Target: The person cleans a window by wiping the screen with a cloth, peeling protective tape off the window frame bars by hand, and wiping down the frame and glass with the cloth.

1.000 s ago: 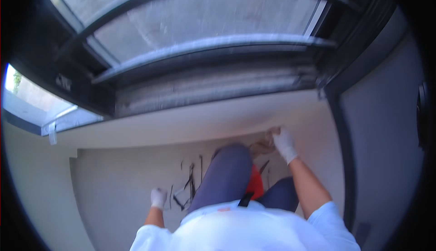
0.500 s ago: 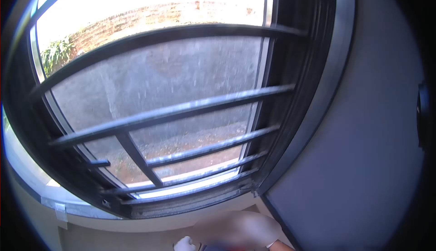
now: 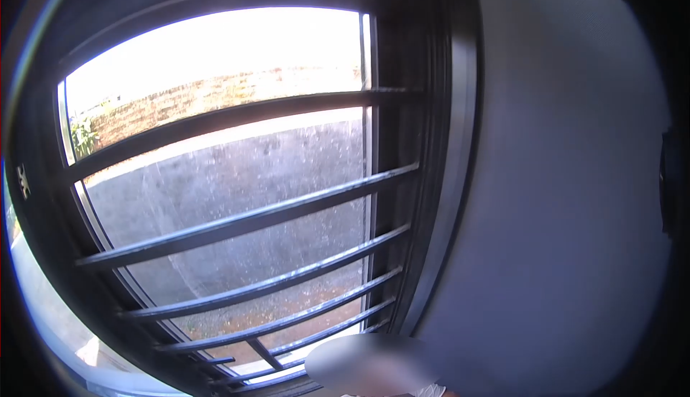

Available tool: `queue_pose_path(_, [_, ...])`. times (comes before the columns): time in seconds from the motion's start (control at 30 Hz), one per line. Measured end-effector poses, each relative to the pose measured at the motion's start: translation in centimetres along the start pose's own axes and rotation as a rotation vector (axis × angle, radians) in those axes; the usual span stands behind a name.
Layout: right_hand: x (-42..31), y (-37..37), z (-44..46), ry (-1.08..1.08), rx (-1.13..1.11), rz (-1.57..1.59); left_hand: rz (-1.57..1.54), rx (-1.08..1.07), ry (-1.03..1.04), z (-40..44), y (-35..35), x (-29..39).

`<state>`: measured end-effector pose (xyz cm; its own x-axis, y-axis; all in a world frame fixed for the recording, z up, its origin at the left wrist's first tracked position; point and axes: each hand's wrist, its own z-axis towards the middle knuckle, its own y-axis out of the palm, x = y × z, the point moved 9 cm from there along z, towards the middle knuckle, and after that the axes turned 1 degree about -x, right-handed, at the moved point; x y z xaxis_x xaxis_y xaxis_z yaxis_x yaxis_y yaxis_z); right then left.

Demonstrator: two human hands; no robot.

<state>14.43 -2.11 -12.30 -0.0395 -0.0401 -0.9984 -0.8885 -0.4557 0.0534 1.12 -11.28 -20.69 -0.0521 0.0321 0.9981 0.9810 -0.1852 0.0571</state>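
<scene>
At the bottom edge, a small piece of white glove on my right hand (image 3: 433, 390) shows beside a blurred oval patch. Its fingers cannot be made out, nor can anything it may hold. It appears low in front of the lower right corner of the barred window (image 3: 244, 203). My left hand is out of view.
Dark horizontal metal bars (image 3: 251, 228) cross the window, with a short slanted bar (image 3: 264, 354) near the bottom. A plain grey wall (image 3: 546, 181) stands to the right. Outside are a grey wall (image 3: 287, 160), brickwork (image 3: 215, 95) and a green plant (image 3: 85, 137).
The view has tilted up from the floor to the window. My left hand, my legs and the dark items on the floor have left the frame; my right hand has dropped to the bottom edge.
</scene>
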Motion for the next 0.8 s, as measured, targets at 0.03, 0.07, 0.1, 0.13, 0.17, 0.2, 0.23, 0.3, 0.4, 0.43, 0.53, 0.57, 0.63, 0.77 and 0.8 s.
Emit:
queue_pose_path(0.03, [-0.5,-0.7,0.0,-0.019,0.018,0.031,0.173,0.049,0.191,0.2,-0.4,1.9])
queue_pose_path(0.07, [-0.4,-1.4,-0.1,-0.035,0.032,0.063,0.344,0.101,0.379,0.1,-0.5,3.8])
queue_pose_path(0.1, [2.5,-2.3,0.7,-0.085,0.009,0.082,0.530,0.126,0.479,0.5,-1.0,4.8])
queue_pose_path(0.13, [3.0,-2.5,1.0,-0.053,-0.062,0.055,0.671,0.194,0.518,0.6,-1.5,6.1])
queue_pose_path(0.17, [3.3,-2.4,1.0,-0.018,-0.134,0.028,0.340,0.139,0.292,2.2,-2.1,5.5])
queue_pose_path(0.2, [3.8,-2.1,0.6,0.017,-0.209,0.002,0.009,0.085,0.064,3.3,-2.0,5.0])
queue_pose_path(0.23, [4.1,-2.1,0.0,0.113,-0.217,0.036,-0.070,0.087,0.079,2.8,-1.2,9.3])
queue_pose_path(0.3, [2.2,-0.9,-2.0,0.135,-0.412,0.091,-0.422,0.129,0.080,2.0,0.0,15.3])
queue_pose_path(0.4, [0.0,-0.7,-3.4,0.228,-0.623,-0.061,-0.568,0.330,0.096,0.5,-1.4,18.6])
queue_pose_path(0.43, [-1.3,-0.6,-3.9,0.252,-0.668,-0.050,-0.489,0.386,0.102,0.0,-1.8,19.0])
queue_pose_path(0.53, [-4.5,-0.8,-4.2,0.185,-0.735,0.204,-0.519,0.445,0.156,-0.4,-3.6,17.9])
queue_pose_path(0.57, [-5.7,-1.0,-4.1,0.140,-0.742,0.327,-0.577,0.421,0.146,-0.4,-3.7,17.7])
queue_pose_path(0.63, [-8.4,-1.3,-4.8,0.095,-0.713,0.603,-0.497,0.450,0.174,-0.9,-3.2,18.9])
queue_pose_path(0.77, [-11.0,-2.7,-3.9,-0.073,-0.616,0.832,-0.016,0.431,0.220,-1.5,-0.9,22.6])
queue_pose_path(0.8, [-12.9,-2.4,-4.0,-0.066,-0.594,0.852,0.136,0.413,0.224,-1.5,-0.3,23.6])
